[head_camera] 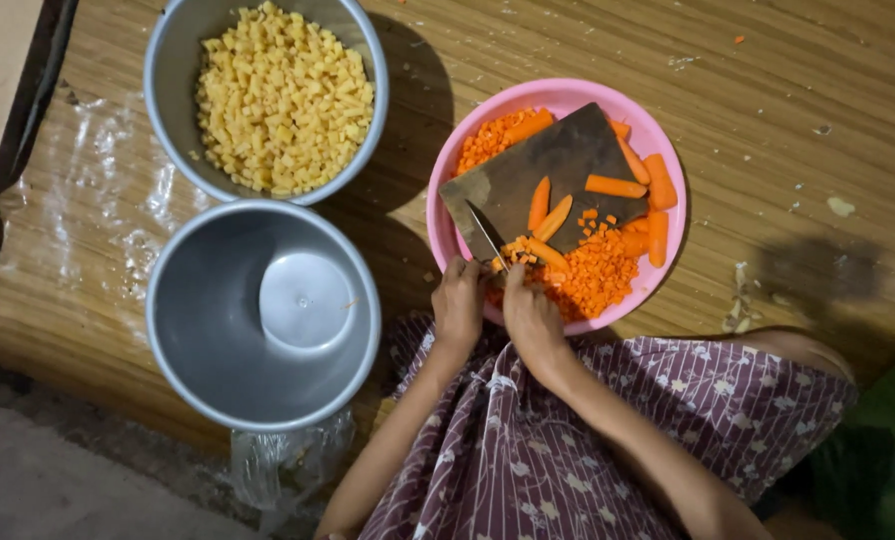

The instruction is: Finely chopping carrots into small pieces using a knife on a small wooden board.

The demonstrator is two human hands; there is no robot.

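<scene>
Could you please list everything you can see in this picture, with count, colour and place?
round pink plastic bowl: one, pink, right of centre on the mat
dark wooden cutting board: one, brown, lying inside the pink bowl
carrot sticks: several, orange, on the board and along the bowl's right side
diced carrot: a heap, orange, at the bowl's near side
steel knife: one, grey blade, on the board
metal bowl of diced yellow cubes: one, top left
empty metal bowl: one, grey, lower left
woven mat: one, tan
left hand: on the knife
right hand: at the carrot pieces
</scene>
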